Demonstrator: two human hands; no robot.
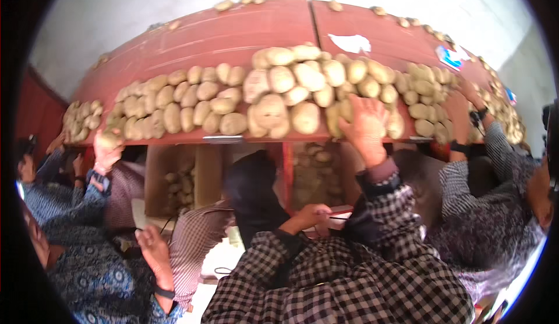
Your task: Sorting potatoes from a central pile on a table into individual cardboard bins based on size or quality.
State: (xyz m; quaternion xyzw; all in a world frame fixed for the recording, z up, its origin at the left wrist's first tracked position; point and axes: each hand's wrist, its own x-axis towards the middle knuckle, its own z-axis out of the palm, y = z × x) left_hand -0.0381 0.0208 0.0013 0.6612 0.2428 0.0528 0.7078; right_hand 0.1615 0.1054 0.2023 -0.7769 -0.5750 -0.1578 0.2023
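Several rows of tan potatoes (281,79) lie heaped along the near side of a red table (196,33). My right hand (367,125) reaches over the front of the heap, palm down and touching potatoes. Its thumb points left, beside a potato at the table's edge. The fingertips are blurred among the potatoes, so a grip cannot be made out. Low over my lap is my left hand (311,219), beside a small red and white object (343,219) with a thin black line across it. Whether the fingers hold this object is unclear.
A co-worker's hand (108,151) at left holds a potato. Another person's hand (457,114) is at the potatoes on the right. Below the table are a cardboard box (205,179) and a second container (292,175), both with potatoes inside. White paper (350,43) lies farther back.
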